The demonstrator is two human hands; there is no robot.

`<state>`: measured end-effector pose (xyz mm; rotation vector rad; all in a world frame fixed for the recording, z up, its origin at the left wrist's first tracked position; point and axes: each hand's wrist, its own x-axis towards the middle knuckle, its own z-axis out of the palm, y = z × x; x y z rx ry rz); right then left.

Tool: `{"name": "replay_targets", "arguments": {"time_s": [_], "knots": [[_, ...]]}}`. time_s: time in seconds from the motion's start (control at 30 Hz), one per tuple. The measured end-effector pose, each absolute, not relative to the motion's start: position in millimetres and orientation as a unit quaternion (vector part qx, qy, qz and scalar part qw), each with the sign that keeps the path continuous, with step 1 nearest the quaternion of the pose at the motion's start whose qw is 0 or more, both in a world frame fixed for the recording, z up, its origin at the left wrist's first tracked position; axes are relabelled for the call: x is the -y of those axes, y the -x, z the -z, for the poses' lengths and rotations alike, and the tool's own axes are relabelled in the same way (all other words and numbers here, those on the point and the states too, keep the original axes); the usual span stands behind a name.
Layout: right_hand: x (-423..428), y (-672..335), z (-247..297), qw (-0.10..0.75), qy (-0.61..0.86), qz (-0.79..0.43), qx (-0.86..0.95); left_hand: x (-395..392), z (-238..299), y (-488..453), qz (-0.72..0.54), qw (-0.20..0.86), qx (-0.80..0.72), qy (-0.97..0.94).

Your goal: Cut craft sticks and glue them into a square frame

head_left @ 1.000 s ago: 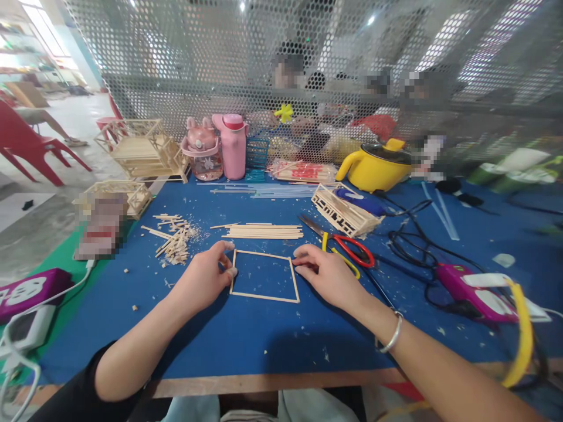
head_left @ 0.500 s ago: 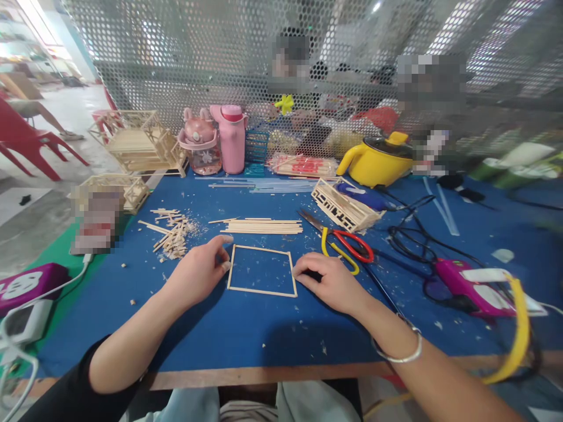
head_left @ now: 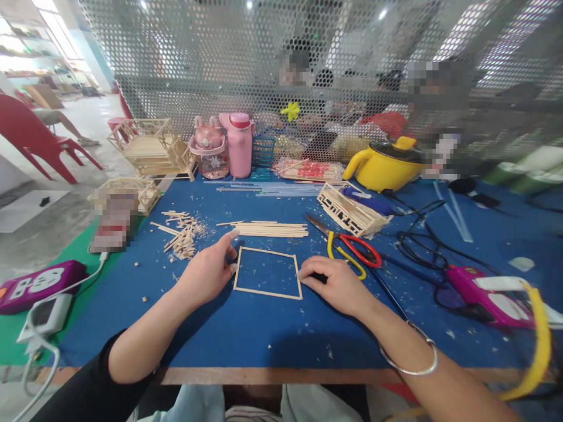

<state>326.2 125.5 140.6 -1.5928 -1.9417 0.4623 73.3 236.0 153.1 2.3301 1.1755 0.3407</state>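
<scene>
A rectangular frame of thin wooden sticks [head_left: 268, 293] lies flat between my two hands. Beside its left edge is my left hand [head_left: 209, 269], index finger stretched past the upper left corner and thumb by the left stick; its fingers are apart. My right hand [head_left: 336, 284] pinches the right stick of the frame between thumb and fingertips. Just beyond the frame lies a row of loose wooden sticks [head_left: 272, 230]. Scissors [head_left: 358, 251] with red and yellow handles rest near my right hand. A pile of short cut sticks [head_left: 181, 237] sits beyond my left forearm.
Stick-built models stand at the back left [head_left: 152, 149], and another small model [head_left: 352, 211] lies behind the scissors. Along the mesh are a pink bottle [head_left: 240, 149] and a yellow pot [head_left: 387, 167]. Cables and a purple power strip [head_left: 484, 296] lie right; a phone [head_left: 113, 223] lies left.
The whole view has shifted, so things appear slightly further right. My left index finger has lifted a little away from the frame's corner. My right hand stays at the right stick.
</scene>
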Motion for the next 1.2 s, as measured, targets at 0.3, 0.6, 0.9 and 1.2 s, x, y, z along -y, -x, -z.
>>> {"name": "replay_targets", "arguments": {"time_s": [0.3,0.6,0.9,1.2], "knots": [[-125.2,-326.4,-142.8,0.286,0.595,-0.183,0.729,-232.7,-150.5,-72.7,-0.139,0.259,-0.424,-0.857],[-124.0,-325.5,-143.2,0.291,0.6,-0.171,0.726,-229.8,-168.2,-136.9,-0.13,0.183,-0.292,-0.93],[-122.5,-323.7,-145.2,0.294,0.594,-0.156,0.733,-238.3,-154.9,-170.7,-0.103,0.218,-0.276,-0.931],[-120.5,-323.1,-142.8,0.272,0.591,-0.132,0.748,-237.7,-152.4,-171.9,-0.112,0.202,-0.283,-0.931]]}}
